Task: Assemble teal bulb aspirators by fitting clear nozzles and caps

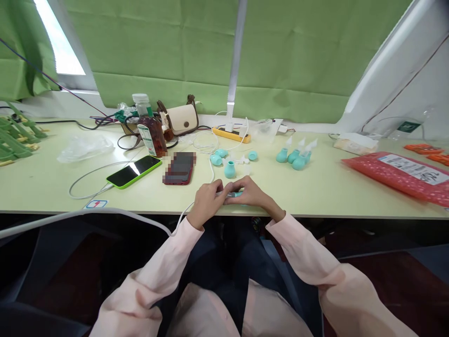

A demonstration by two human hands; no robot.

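Close to the table's front edge, my left hand [209, 200] and my right hand [250, 191] meet, fingers closed around one small teal bulb aspirator [237, 194]. A clear part shows at my left fingertips, and the teal part is at my right fingers; most of it is hidden. Just beyond my hands stands a teal rubber bulb [229, 170] with its opening up. More loose teal bulbs [216, 160] lie behind it, beside small clear tips [243, 160]. To the right, several bulb aspirators with clear nozzles [299, 162] stand in a group.
Left are a green-cased phone [133, 172] on a cable, a red-edged phone [180, 168], a bottle [151, 131] and a cream bag [183, 119]. A yellow power strip [231, 135] lies at the back. A red parcel [400, 175] lies right. A white cable [133, 214] crosses the table edge.
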